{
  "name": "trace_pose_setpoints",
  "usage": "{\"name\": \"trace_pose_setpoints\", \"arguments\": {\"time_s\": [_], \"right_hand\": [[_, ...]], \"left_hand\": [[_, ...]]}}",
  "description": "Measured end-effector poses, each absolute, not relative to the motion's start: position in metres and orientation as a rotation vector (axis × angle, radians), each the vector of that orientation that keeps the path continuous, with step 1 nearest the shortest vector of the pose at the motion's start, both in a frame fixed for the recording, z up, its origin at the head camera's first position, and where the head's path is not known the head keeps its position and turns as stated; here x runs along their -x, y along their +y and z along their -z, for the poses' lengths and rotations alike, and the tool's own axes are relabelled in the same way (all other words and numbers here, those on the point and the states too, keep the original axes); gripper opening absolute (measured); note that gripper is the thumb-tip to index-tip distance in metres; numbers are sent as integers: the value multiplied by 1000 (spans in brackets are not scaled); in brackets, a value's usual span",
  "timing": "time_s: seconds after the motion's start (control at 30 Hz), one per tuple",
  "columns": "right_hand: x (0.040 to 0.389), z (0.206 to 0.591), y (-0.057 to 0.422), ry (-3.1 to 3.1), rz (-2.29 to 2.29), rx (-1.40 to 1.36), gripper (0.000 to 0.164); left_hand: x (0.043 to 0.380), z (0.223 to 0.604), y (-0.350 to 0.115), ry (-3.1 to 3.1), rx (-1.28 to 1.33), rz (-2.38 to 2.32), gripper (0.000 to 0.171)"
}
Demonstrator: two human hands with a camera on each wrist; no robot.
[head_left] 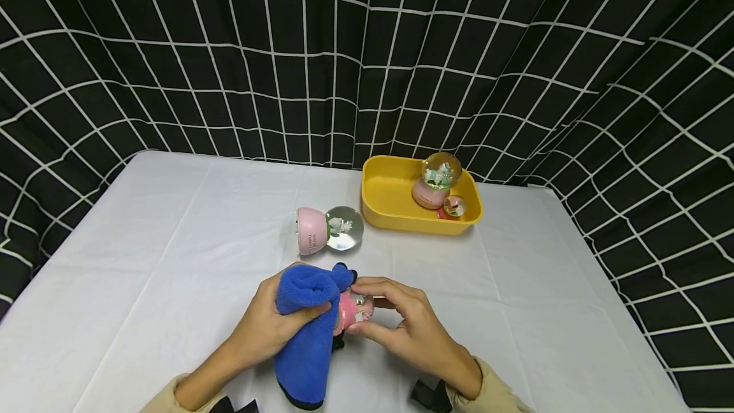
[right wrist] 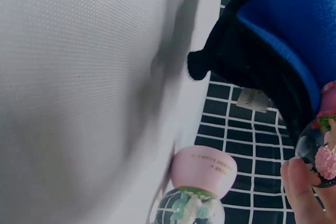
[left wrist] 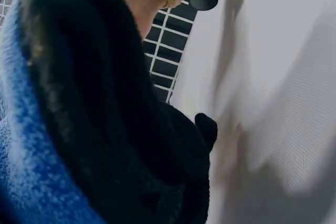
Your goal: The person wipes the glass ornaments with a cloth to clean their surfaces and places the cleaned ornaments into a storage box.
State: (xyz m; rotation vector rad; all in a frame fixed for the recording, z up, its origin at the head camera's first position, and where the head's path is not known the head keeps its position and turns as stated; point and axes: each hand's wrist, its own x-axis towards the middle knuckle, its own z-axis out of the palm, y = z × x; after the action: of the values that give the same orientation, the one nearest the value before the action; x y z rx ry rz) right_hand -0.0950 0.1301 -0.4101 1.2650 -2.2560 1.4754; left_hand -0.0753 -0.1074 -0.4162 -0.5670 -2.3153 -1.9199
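Note:
A blue cloth [head_left: 306,336] with black edging is bunched in my left hand [head_left: 269,317], its lower end hanging down toward the table. My right hand [head_left: 410,320] pinches the glass end of a small pink snow globe [head_left: 348,312], thumb on one side and fingers on the other. The cloth covers the globe's base end. In the right wrist view the small globe [right wrist: 326,150] shows a pink figure inside, with fingertips [right wrist: 298,182] against the glass. Dark cloth edging [left wrist: 131,103] fills much of the left wrist view and hides the left fingers.
Beyond the hands a larger snow globe [head_left: 312,232] with a pink base lies on its side. Behind it to the right stands a yellow tray [head_left: 421,224], holding another large globe [head_left: 437,183] and a small one [head_left: 455,206]. Black grid-patterned curtains [head_left: 355,50] surround the white table [head_left: 172,260].

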Motion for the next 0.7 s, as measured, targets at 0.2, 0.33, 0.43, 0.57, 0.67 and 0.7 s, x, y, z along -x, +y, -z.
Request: {"name": "trace_pose_setpoints", "arguments": {"time_s": [0.2,0.33,0.43,0.57,0.67,0.7], "right_hand": [[94,410,131,-2287,-1507,-1257,47],[94,409,131,-2286,-1523,-1250,48],[94,409,131,-2264,-1539,-1277,48],[94,408,131,-2259,-1554,-1301,47],[94,408,131,-2261,-1558,-1298,48],[94,408,132,-2258,-1560,-1298,48]], "left_hand": [[76,417,-108,-2291,624,1938,39],[76,414,-107,-2297,789,1930,52],[75,413,-106,-2308,754,1893,46],[74,413,-106,-2275,626,1822,32],[74,412,-106,-2233,593,1805,32],[74,412,-106,-2222,592,1810,33]]}}
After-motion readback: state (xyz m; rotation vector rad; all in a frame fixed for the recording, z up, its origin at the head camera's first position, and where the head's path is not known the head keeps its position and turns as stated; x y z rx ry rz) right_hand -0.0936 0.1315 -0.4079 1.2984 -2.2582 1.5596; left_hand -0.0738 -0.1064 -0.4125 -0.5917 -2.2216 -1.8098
